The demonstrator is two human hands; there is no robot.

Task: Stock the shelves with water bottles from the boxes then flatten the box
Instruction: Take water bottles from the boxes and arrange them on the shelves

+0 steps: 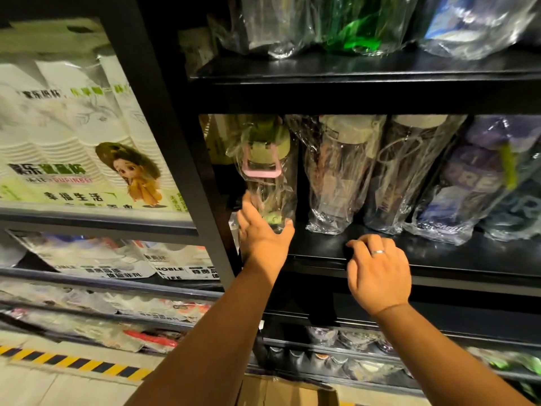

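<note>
The water bottle (265, 171), clear with a green lid and a pink carry loop and sealed in a crinkled plastic sleeve, stands at the far left end of the middle shelf (439, 259), tipped slightly and not clearly settled on its base. Our left hand (263, 238) cups it from below, with thumb on the left side and fingers wrapped round the right of the base. Our right hand (379, 271) holds nothing; its fingers are loosely bent with the tips resting on the shelf's front edge, a ring (377, 252) on one finger.

We judge the step in hand to be stocking: this bottle is being seated in the gap between the black upright (175, 142) on the left and the row of wrapped bottles (336, 177) on the right, which runs on to a purple bottle (468, 183).

Next we need to push the base back and stand the bottle upright, then let go without snagging the sleeve on its neighbour. After that we reach down to the box (287, 391), whose cardboard edge shows near our forearms; we cannot tell what is left in it. Cup packs (87, 136) fill the shelving to the left.
</note>
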